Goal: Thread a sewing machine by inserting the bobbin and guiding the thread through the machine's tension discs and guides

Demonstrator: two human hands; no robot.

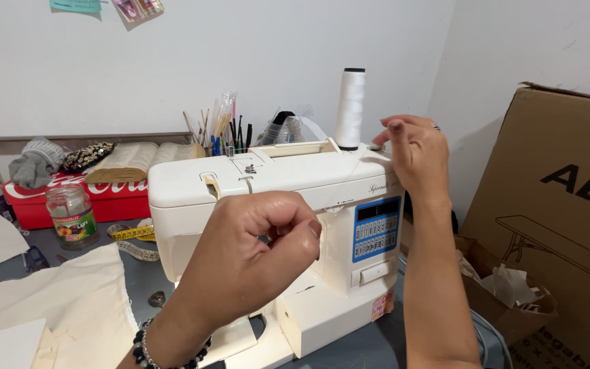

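A cream sewing machine (288, 181) with a blue button panel (375, 229) stands on the grey table. A tall spool of white thread (350, 108) sits upright on its top right. My right hand (414, 157) rests on the machine's top right corner, fingertips at a small knob beside the spool. My left hand (254, 256) hovers in front of the machine body with fingers pinched together, apparently on a thin thread that is too fine to see clearly. A beaded bracelet (146, 348) circles my left wrist.
Cream cloth (56, 301) lies at the left. A glass jar (71, 215), a yellow tape measure (131, 236) and a red box (104, 198) stand behind it. A pot of tools (223, 133) is behind the machine. A large cardboard box (554, 219) leans at the right.
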